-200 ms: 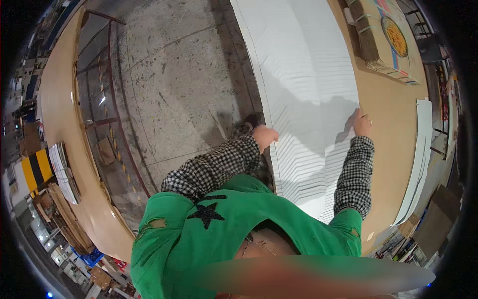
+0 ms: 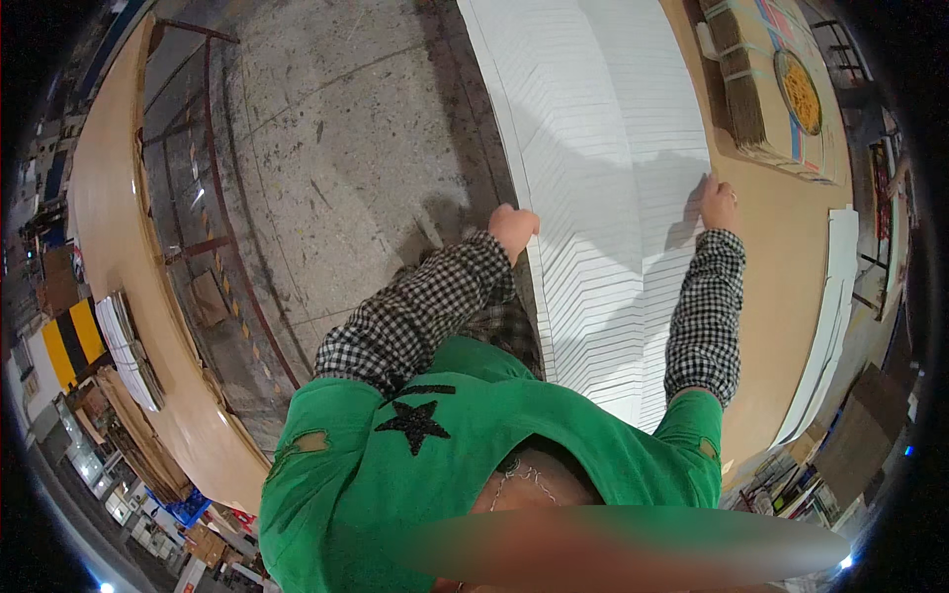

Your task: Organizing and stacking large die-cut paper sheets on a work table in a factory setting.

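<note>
A long run of thin white sheets (image 2: 583, 109), overlapped like shingles with their edges stepped, lies on the tan tabletop (image 2: 776, 257). My left hand (image 2: 515, 232) is closed at the left edge of the sheets, on the side toward the floor. At their right edge my right hand (image 2: 720, 205) has its fingertips pinched against the paper. The thumbs' grip on both sides is only partly visible. My arms' shadows fall across the sheets between the hands.
At the far right stands a strapped stack of printed flat cartons (image 2: 776, 89). White strips (image 2: 825, 331) lie along the table's right edge. To the left, past the concrete floor (image 2: 326, 128) and a dark red metal frame (image 2: 219, 138), a second tan table (image 2: 109, 217) bears a tied white bundle (image 2: 129, 351).
Both hands have moved farther away along the edges of the white sheets. The view has shifted slightly too.
</note>
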Available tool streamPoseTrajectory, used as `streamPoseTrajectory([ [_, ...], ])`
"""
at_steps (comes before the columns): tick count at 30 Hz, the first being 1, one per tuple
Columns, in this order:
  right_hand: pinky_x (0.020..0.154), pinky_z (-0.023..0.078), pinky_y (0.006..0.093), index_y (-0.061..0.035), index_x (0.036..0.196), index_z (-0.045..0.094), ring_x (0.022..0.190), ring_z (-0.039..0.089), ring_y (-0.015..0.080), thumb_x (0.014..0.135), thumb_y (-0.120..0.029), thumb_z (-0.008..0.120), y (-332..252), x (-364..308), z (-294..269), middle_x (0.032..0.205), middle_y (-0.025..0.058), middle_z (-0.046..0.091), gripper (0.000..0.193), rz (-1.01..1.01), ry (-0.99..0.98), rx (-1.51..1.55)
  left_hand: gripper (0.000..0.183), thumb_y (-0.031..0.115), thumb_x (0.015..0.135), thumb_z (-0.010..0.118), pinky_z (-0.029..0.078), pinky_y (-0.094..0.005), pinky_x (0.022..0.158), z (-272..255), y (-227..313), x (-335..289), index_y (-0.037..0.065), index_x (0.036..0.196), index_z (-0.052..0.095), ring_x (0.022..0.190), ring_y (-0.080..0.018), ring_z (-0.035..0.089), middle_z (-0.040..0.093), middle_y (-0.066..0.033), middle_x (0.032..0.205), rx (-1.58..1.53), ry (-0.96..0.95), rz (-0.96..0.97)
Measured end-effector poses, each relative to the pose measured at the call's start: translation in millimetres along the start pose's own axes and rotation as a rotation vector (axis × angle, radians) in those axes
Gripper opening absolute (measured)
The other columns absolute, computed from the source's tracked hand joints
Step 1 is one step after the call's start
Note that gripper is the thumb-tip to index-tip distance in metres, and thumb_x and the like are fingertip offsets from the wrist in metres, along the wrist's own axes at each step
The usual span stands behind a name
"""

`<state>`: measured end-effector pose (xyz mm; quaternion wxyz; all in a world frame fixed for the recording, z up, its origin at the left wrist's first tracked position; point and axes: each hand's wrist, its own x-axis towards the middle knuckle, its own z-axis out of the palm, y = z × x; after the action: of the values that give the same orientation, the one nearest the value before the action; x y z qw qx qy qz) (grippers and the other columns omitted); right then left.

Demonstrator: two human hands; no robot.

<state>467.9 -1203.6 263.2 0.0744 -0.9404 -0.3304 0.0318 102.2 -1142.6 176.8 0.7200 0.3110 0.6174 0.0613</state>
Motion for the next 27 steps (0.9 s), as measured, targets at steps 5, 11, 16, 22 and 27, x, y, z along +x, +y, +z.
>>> streamPoseTrajectory([
  [5, 0.092, 0.037, 0.0445, -0.0002, 0.103, 0.057, 0.107, 0.049, 0.0363, 0.085, -0.048, 0.041, -9, 5, 21, 0.110, 0.0209, 0.056, 0.054, 0.091, 0.126, -0.158, 0.013, 0.010, 0.069, 0.060, 0.039, -0.0362, 0.079, -5, 12, -16, 0.001, 0.077, 0.057, 0.084, -0.0337, 0.050, 0.050, -0.0178, 0.084, 0.322, -0.195, 0.442],
  [11, 0.093, 0.035, 0.0452, 0.0012, 0.107, 0.054, 0.108, 0.048, 0.0368, 0.084, -0.054, 0.042, -43, 30, 7, 0.111, 0.0211, 0.055, 0.061, 0.160, -0.080, -0.009, 0.028, 0.009, 0.074, 0.055, 0.039, -0.0390, 0.081, -4, 77, -9, -0.007, 0.095, 0.047, 0.099, -0.0297, 0.049, 0.048, -0.0213, 0.103, -0.016, -0.095, -0.019],
  [16, 0.096, 0.032, 0.0466, 0.0025, 0.113, 0.049, 0.114, 0.041, 0.0379, 0.087, -0.051, 0.037, -30, 32, 30, 0.119, 0.0226, 0.049, 0.061, 0.235, 0.112, -0.159, 0.053, 0.007, 0.073, 0.054, 0.032, -0.0416, 0.093, -12, 109, -28, -0.009, 0.120, 0.036, 0.115, -0.0358, 0.039, 0.039, -0.0267, 0.121, 0.131, -0.193, -0.109],
  [22, 0.098, 0.030, 0.0466, 0.0036, 0.117, 0.046, 0.115, 0.040, 0.0400, 0.085, -0.055, 0.035, -87, 58, 16, 0.122, 0.0230, 0.046, 0.067, 0.232, 0.019, -0.176, 0.047, 0.008, 0.073, 0.058, 0.035, -0.0392, 0.091, -7, 134, 24, -0.009, 0.112, 0.039, 0.114, -0.0354, 0.040, 0.040, -0.0280, 0.120, -0.001, -0.085, -0.136],
  [27, 0.095, 0.034, 0.0468, 0.0068, 0.112, 0.049, 0.113, 0.042, 0.0414, 0.086, -0.052, 0.037, -87, 65, 12, 0.117, 0.0263, 0.049, 0.066, 0.189, 0.053, -0.258, 0.054, 0.006, 0.070, 0.057, 0.037, -0.0414, 0.091, -21, 143, 21, -0.010, 0.118, 0.035, 0.112, -0.0340, 0.042, 0.042, -0.0266, 0.118, 0.003, -0.215, -0.140],
])
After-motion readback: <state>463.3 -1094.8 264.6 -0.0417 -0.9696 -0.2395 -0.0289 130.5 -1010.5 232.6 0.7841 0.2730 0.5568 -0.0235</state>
